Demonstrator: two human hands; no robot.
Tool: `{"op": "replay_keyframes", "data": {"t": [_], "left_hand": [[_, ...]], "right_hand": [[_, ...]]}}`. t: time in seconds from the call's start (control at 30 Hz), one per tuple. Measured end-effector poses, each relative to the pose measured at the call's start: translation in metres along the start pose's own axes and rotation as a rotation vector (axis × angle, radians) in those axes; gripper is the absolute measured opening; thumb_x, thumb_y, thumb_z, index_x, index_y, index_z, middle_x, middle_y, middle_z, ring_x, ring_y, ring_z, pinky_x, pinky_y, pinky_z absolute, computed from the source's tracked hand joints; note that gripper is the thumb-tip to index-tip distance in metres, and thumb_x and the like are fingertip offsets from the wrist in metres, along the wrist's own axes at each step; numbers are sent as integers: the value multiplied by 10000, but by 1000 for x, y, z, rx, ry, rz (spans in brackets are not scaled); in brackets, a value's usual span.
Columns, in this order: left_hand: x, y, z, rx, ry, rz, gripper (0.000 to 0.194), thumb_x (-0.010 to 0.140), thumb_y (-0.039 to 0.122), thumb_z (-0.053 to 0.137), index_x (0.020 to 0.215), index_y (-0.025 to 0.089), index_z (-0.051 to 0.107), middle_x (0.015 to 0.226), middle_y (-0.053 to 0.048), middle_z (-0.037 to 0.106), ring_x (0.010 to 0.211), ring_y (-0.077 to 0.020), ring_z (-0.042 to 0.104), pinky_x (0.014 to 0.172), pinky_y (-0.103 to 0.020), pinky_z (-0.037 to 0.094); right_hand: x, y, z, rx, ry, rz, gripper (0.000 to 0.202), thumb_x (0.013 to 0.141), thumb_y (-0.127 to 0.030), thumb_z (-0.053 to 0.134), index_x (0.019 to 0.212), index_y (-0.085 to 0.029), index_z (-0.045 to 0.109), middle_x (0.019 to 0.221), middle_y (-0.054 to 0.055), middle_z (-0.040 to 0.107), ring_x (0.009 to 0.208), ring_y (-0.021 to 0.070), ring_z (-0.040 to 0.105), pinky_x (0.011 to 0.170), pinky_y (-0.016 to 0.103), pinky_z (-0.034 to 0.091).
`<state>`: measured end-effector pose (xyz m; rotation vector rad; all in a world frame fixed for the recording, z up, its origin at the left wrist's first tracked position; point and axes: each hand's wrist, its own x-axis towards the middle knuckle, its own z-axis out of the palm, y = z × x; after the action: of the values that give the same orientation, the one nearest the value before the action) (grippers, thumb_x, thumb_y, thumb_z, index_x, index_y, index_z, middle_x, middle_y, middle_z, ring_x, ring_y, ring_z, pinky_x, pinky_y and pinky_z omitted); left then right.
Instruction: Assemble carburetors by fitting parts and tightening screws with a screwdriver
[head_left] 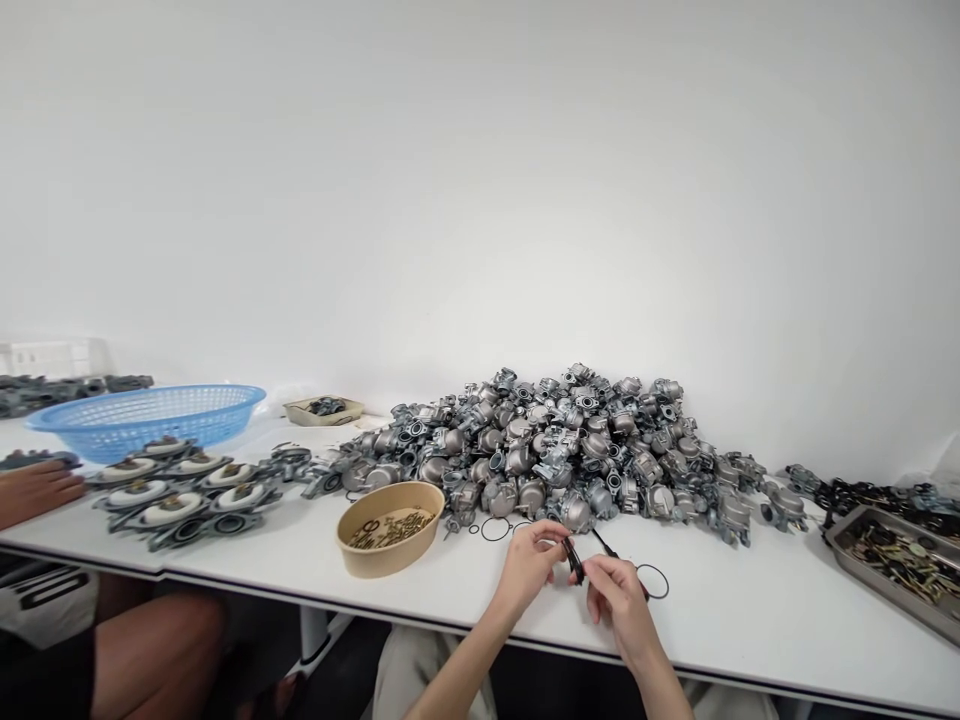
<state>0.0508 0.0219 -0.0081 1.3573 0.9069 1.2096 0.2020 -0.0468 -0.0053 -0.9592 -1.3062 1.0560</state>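
In front of the pile, my left hand (529, 568) pinches a small bundle of black O-rings (573, 562) between thumb and fingers. The fingertips of my right hand (616, 592) close on the bundle's other side. A thin dark tool (604, 544), like a screwdriver, passes behind my right hand; whether it lies on the table or is held, I cannot tell. To the right of that hand, a single large black O-ring (666, 582) lies on the white table (750, 620). Other loose rings (484, 532) lie by the front of the pile of metal carburetors (540, 450).
A tan oval bowl (350, 548) of small brass parts stands left of my hands. Farther left are carburetors with white rings (172, 508), a blue basket (150, 430) and another person's hand (41, 490). At right sits a metal tray (862, 575) of mixed parts.
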Motion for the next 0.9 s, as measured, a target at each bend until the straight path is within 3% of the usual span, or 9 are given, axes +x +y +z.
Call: {"op": "replay_keyframes", "data": {"t": [0.13, 0.4, 0.9], "left_hand": [[2, -4, -1, 14, 6, -32, 203, 649, 306, 827, 781, 179, 739, 754, -45, 751, 631, -196, 702, 460, -224, 503], [2, -4, -3, -25, 5, -67, 235, 645, 292, 840, 824, 172, 748, 765, -47, 773, 686, -229, 754, 602, -306, 627], [-2, 1, -2, -118, 19, -83, 434, 564, 371, 936, 863, 181, 685, 832, -59, 777, 765, -235, 762, 682, -316, 612]], "right_hand": [[0, 1, 0, 36, 33, 4, 645, 787, -753, 715, 598, -136, 716, 583, 63, 663, 408, 79, 409, 438, 245, 257], [1, -4, 1, 44, 58, 3, 540, 648, -656, 877, 816, -149, 805, 711, 62, 731, 453, 89, 448, 447, 240, 388], [5, 5, -1, 94, 178, 27, 513, 618, -602, 898, 825, -142, 800, 777, 106, 773, 495, 126, 530, 450, 237, 378]]}}
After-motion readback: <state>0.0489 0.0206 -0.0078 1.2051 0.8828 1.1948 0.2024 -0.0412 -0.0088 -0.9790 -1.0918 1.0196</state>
